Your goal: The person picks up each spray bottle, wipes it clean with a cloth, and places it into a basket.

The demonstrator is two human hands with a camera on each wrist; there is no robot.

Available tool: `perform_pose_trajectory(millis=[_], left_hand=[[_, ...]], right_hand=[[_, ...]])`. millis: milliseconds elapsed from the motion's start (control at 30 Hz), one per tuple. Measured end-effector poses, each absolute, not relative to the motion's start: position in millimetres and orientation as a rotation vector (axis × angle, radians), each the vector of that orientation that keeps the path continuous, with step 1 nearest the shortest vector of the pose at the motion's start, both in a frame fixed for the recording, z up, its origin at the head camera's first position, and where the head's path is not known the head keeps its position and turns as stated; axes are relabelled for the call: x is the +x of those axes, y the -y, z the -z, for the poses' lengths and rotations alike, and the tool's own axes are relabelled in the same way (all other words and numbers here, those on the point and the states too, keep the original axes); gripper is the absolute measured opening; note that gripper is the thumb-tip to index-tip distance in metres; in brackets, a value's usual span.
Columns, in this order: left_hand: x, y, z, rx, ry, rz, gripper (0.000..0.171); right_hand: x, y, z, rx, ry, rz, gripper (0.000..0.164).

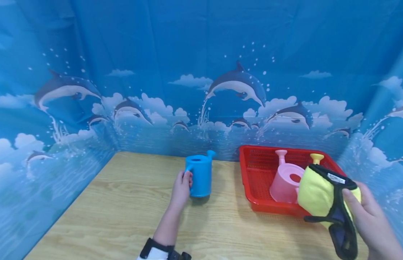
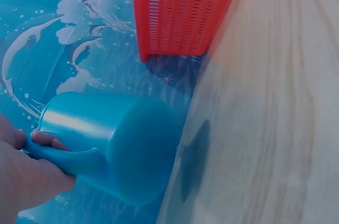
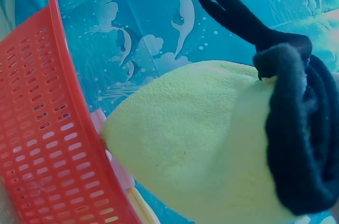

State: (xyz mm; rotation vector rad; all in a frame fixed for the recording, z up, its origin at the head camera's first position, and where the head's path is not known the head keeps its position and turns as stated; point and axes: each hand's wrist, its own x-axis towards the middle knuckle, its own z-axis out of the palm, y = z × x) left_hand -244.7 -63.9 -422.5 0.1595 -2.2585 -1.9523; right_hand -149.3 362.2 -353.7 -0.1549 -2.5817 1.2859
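Note:
In the head view my left hand [image 1: 181, 187] grips the handle of a blue watering can [image 1: 202, 177], its spout pointing up and away. The left wrist view has the can [image 2: 122, 144] raised off the wooden table, its shadow cast below. My right hand [image 1: 367, 209] pinches a soft yellow fabric pouch with black trim [image 1: 315, 189] by its dark edge, where a white label shows. A black strap with a loop [image 1: 346, 236] hangs from it. The pouch [image 3: 185, 139] overlaps the right front of the red basket, and the right hand is hidden in the right wrist view.
The red plastic basket [image 1: 253, 177] with slotted walls stands at the table's back right. Inside it lie a pink watering can [image 1: 282, 186] and a yellow one, whose spout [image 1: 316, 157] shows behind the pouch. Blue dolphin-printed sheeting [image 1: 175, 54] encloses the table [image 1: 107, 209].

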Motion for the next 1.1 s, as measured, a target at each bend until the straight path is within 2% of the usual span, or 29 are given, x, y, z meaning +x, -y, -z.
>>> perform_pose_trajectory(millis=[100, 467, 733, 933, 1100], left_hand=[[-242.8, 64.5, 419.8, 0.164, 2.210, 1.994, 0.029], [-231.9, 59.7, 404.7, 0.044, 1.995, 2.224, 0.025], [-220.7, 50.0, 392.3, -0.057, 1.847, 2.428, 0.025], [-214.6, 44.5, 385.7, -0.096, 1.791, 2.544, 0.024], [-208.6, 41.9, 380.5, -0.139, 1.776, 2.576, 0.025]], right_hand=[[-148.3, -360.7, 354.9, -0.129, 2.568, -1.278, 0.014], [-150.5, -355.6, 361.3, -0.038, 2.520, -1.301, 0.020], [-149.2, -345.7, 359.1, -0.085, 2.550, -1.445, 0.019], [-151.8, -325.8, 362.6, 0.135, 2.336, -1.461, 0.030], [-153.7, -311.2, 366.2, 0.145, 2.318, -1.339, 0.034]])
